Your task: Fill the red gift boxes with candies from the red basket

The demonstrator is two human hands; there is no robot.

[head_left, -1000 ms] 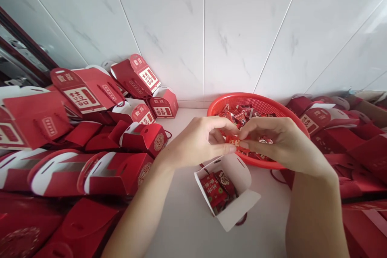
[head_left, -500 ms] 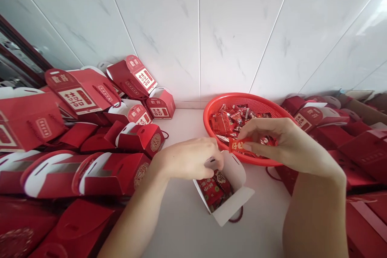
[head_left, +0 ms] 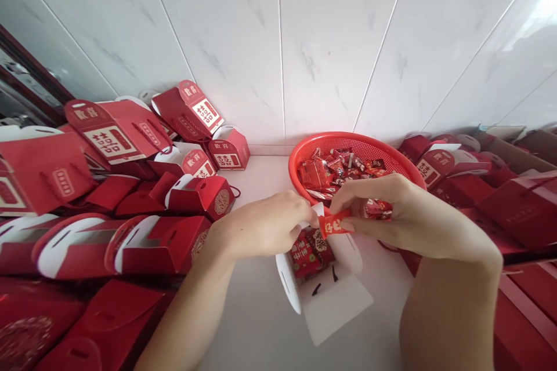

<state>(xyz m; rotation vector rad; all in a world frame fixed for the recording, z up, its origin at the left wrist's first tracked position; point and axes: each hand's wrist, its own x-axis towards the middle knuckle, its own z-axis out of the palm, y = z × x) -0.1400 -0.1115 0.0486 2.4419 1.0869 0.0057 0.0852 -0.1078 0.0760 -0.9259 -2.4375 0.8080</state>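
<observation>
My right hand (head_left: 387, 211) pinches an orange-red candy packet (head_left: 334, 225) between thumb and fingertips, above the open box. More red wrapper (head_left: 378, 208) shows in the gap of that hand; whether it is held or lies beyond, I cannot tell. My left hand (head_left: 267, 223) is closed at the far left edge of the small red-and-white gift box (head_left: 337, 307), its fingertips partly hidden. The box stands open with its white flaps spread, and red candy packets (head_left: 311, 252) lie inside. Just behind my right hand is a red plastic basket (head_left: 300, 153) of wrapped sweets (head_left: 333, 171).
Folded red gift boxes (head_left: 161, 249) with white inner flaps stand in rows on the left, more boxes (head_left: 117, 133) stacked behind them. Further red boxes (head_left: 517, 214) crowd the right. A white tiled wall (head_left: 331, 40) closes off the back of the white tabletop (head_left: 261, 313).
My right hand has brought the orange-red packet left and slightly down, close to my left fingers. The box has tipped, its left flap and front flap now folded further outward.
</observation>
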